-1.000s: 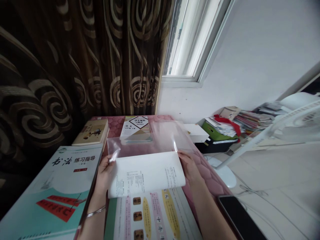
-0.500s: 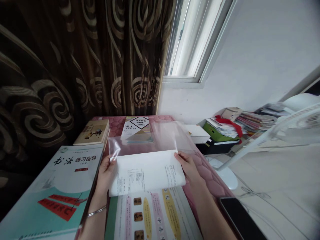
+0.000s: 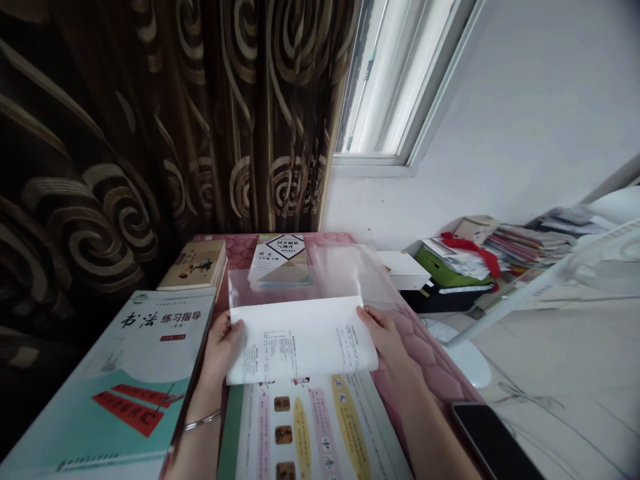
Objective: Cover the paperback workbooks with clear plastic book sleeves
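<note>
While both hands work over the colour-print bk (image 3: 327, 437), L hand (image 3: 219, 343) pinches the L edge of a white printed sheet (image 3: 305, 343), thumb on its near face. R hand (image 3: 387, 333) pinches the opp. edge nr the top corner; fingers behind the sheet partly hidden for both. Sheet sits over the far part of the colour-print bk, tilted, its lower edge overlapping the bk's page; can't tell if it's bound in. Clear plastic cover (image 3: 273, 293) sticks out past the sheet's far edge, see-thru. Visible page of bk: pink strips, yellow ovals, small brown pics, green band along L side.

L of bk: calligraphy bk (image 3: 120, 363), white/teal w/ red strips, nr the L forearm, which wears a silver bracelet (image 3: 203, 420). Beyond bk to the L: tan bk (image 3: 193, 267). Straight beyond bk: white workbook (image 3: 279, 260). Beyond bk & slightly R: translucent plastic sheet (image 3: 337, 267), then white box (image 3: 410, 272). R of bk, nr R forearm: phone (image 3: 493, 440), dark screen. Under bk: pink quilted cover (image 3: 427, 353). Well R of bk: white fan base (image 3: 467, 365), plus green bin (image 3: 435, 267) w/ papers & red cloth (image 3: 473, 250).
</note>
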### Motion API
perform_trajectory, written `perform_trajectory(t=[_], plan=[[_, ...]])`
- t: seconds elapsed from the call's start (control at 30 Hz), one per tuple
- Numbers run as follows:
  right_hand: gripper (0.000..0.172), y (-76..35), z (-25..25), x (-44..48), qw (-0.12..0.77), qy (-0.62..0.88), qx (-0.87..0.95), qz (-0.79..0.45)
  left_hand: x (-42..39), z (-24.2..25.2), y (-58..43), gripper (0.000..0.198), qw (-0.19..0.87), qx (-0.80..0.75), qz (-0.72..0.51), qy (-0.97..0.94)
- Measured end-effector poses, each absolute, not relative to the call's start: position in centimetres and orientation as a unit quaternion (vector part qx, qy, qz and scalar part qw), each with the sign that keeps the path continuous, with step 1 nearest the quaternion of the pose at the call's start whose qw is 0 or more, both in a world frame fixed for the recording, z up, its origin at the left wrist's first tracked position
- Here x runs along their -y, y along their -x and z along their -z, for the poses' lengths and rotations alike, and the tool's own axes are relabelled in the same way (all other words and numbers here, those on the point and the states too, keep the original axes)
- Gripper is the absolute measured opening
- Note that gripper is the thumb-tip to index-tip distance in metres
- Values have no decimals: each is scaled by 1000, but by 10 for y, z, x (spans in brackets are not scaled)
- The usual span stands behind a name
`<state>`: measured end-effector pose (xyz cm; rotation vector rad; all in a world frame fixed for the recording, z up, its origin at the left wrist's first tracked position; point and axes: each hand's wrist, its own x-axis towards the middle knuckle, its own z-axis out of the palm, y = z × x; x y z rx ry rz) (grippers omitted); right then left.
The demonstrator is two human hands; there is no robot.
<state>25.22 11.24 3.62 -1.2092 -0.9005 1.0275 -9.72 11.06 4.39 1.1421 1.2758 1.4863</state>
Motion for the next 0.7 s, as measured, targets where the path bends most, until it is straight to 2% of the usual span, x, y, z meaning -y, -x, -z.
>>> perform_trajectory(t=[0.17, 0.3, 0.43, 0.7], plan=[[38, -253, -37, -113, 584, 529, 417, -452, -109, -52, 91, 49, 407, -529, -598, -443], [48, -246, -44, -112, 573, 562, 472, -365, -108, -56, 90, 49, 399, -536, -596, -445], [49, -239, -55, -107, 546, 605, 500, -294, -109, -54, 93, 49, 395, -541, -589, -452], [47, -243, -48, -110, 554, 580, 491, -339, -109, -52, 90, 46, 392, -557, -578, -449]])
